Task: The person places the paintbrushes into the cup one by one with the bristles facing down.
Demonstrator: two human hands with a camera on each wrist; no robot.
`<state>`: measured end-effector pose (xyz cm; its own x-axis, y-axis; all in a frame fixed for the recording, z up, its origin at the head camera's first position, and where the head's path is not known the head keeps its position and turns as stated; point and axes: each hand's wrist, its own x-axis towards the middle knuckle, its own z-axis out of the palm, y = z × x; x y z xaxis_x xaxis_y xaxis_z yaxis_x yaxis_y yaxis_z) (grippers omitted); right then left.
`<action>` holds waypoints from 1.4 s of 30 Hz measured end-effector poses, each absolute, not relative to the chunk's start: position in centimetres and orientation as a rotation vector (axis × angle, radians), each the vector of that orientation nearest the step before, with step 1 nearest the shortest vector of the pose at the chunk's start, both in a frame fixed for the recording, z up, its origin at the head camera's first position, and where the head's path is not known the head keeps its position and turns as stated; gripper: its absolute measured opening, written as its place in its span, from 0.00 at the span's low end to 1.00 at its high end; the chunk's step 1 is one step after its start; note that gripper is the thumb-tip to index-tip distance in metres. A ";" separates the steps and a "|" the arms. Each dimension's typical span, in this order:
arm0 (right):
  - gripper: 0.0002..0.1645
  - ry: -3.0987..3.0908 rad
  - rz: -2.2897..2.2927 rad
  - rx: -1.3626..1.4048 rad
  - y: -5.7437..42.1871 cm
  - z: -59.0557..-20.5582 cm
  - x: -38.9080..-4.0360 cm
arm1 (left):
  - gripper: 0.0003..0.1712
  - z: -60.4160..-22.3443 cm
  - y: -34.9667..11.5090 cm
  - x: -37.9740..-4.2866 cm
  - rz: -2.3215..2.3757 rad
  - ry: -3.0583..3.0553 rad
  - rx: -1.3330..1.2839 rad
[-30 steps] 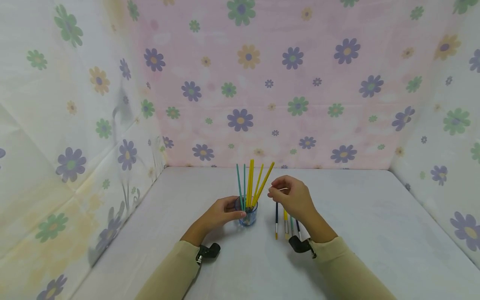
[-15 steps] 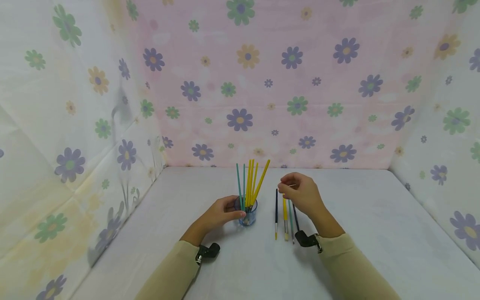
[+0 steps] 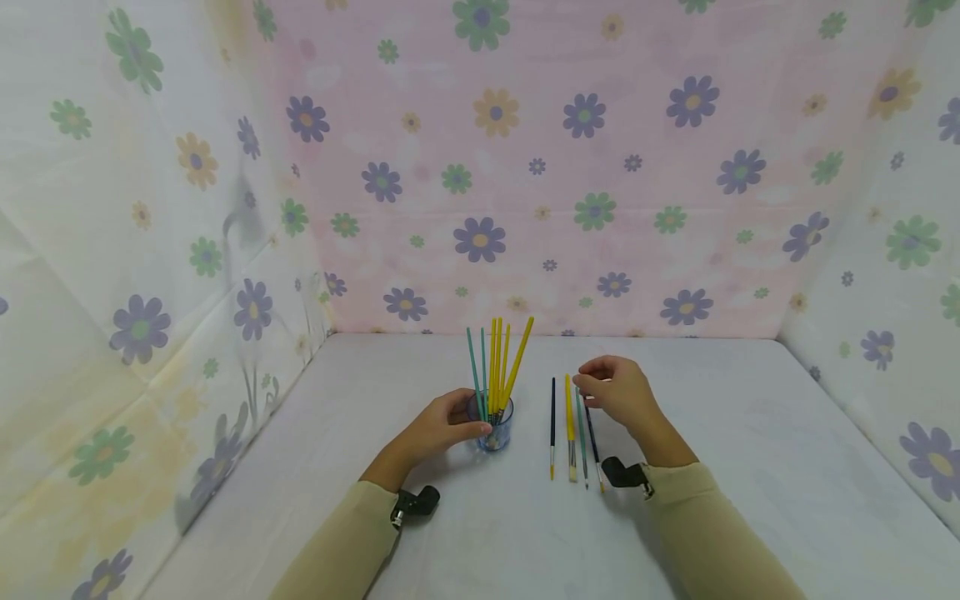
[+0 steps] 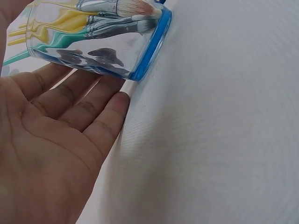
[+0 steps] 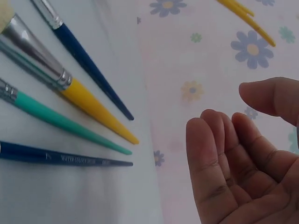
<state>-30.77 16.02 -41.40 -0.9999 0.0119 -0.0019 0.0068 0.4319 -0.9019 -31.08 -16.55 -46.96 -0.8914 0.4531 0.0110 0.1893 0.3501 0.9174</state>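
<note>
My left hand [image 3: 442, 425] holds a clear glass [image 3: 496, 439] with a blue base, its thumb in front and fingers behind. Bristle end down in the glass stand two teal paintbrushes [image 3: 474, 362] and several yellow paintbrushes [image 3: 493, 367]. Just over the handle ends of a row of brushes is my right hand [image 3: 621, 393], thumb and fingers apart and nothing between them in the right wrist view. That row holds a dark blue paintbrush [image 5: 88, 64], a wide yellow paintbrush [image 5: 96, 105], a teal paintbrush [image 5: 65, 121] and another dark blue paintbrush [image 5: 70, 157], side by side.
A white cloth covers the table [image 3: 375, 367]. Pink flowered fabric [image 3: 540, 283] hangs behind it, with pale flowered fabric [image 3: 180, 350] on the left and more on the right. Each wrist wears a black camera mount.
My right hand has moved right, away from the glass and over the row of paintbrushes. The yellow brushes in the glass lean slightly further left. My left hand stays at the glass.
</note>
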 end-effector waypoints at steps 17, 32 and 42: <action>0.21 -2.890 1.518 -0.270 17.0 -43.0 -31.4 | 0.35 -46.8 -16.6 -31.0 1.574 2.345 0.588; 0.20 -3.075 1.307 -0.343 17.4 -43.8 -31.7 | 0.36 -46.8 -16.5 -31.1 1.565 2.350 0.585; 0.18 -3.099 1.271 -0.333 17.3 -44.1 -31.4 | 0.35 -46.9 -16.6 -31.1 1.567 2.346 0.601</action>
